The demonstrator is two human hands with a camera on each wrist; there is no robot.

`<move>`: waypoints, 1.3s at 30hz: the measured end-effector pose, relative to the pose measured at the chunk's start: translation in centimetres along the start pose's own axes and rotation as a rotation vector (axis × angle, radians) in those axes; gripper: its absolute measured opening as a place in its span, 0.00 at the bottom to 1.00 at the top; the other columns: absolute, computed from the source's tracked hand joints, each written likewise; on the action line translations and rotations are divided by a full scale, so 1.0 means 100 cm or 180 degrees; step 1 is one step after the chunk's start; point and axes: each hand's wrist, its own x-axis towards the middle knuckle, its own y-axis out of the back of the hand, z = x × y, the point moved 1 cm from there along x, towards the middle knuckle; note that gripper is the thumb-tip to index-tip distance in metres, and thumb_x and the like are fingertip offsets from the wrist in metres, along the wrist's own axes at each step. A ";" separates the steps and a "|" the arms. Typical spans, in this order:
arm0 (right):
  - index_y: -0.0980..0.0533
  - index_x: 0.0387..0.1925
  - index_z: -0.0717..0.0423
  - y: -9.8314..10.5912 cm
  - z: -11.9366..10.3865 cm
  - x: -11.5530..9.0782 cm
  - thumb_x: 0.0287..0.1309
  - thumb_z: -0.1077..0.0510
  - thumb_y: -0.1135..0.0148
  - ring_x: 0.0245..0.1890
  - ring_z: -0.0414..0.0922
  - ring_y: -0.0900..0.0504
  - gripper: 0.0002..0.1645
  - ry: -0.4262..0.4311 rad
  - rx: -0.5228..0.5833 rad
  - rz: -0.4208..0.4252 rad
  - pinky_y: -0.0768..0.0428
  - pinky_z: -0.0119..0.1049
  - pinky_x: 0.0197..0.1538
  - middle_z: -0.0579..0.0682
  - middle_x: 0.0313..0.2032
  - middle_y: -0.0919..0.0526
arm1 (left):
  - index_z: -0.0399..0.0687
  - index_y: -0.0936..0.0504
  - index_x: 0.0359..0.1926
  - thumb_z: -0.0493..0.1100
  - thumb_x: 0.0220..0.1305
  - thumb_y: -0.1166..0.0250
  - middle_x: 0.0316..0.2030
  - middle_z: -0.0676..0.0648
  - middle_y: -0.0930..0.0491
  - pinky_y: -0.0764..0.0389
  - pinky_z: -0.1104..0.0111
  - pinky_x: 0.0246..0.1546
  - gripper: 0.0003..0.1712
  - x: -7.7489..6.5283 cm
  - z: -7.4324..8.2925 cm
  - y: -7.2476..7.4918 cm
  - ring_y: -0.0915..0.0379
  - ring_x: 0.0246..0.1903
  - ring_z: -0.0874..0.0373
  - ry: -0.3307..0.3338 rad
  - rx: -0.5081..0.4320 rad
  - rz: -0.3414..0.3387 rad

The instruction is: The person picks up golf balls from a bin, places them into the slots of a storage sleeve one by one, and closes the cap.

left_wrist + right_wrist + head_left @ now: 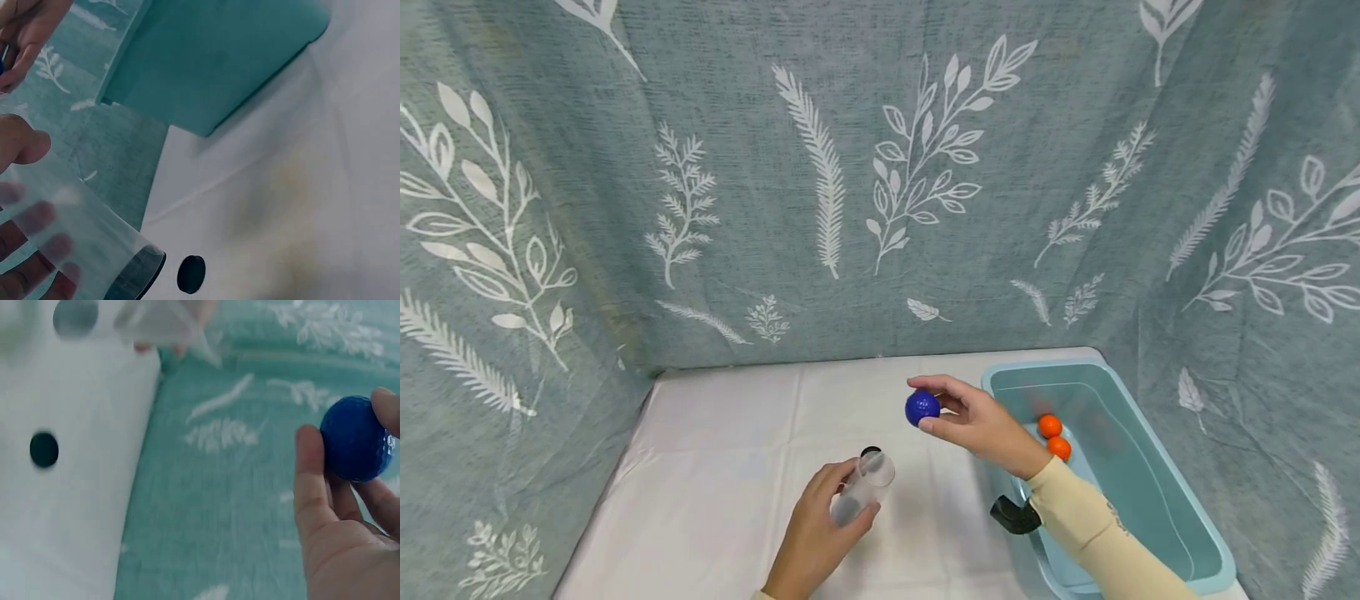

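My left hand (823,525) grips a clear plastic tube (94,225) round its side, thumb on one side and fingers on the other. The tube is tilted and has a dark end (140,275). To the right and a little higher, my right hand (992,425) pinches a blue golf ball (355,439) between thumb and fingertips; its dimples show in the right wrist view. Ball and tube are apart. A small black disc (191,274) lies on the white cloth, partly behind the tube in the head view.
A light teal bin (1187,508) stands at the right, under my right forearm, with two orange balls (1054,437) inside. White cloth (722,467) covers the table. Patterned teal fabric (737,208) hangs behind it and on both sides.
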 end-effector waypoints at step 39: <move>0.30 0.67 0.57 -0.023 0.019 0.000 0.74 0.59 0.44 0.63 0.52 0.25 0.23 0.0403 -0.0372 0.0122 0.25 0.40 0.65 0.51 0.63 0.24 | 0.52 0.21 0.60 0.47 0.56 0.22 0.48 0.59 0.20 0.15 0.64 0.43 0.31 0.011 0.018 0.012 0.21 0.41 0.62 -0.0230 -0.0117 0.0089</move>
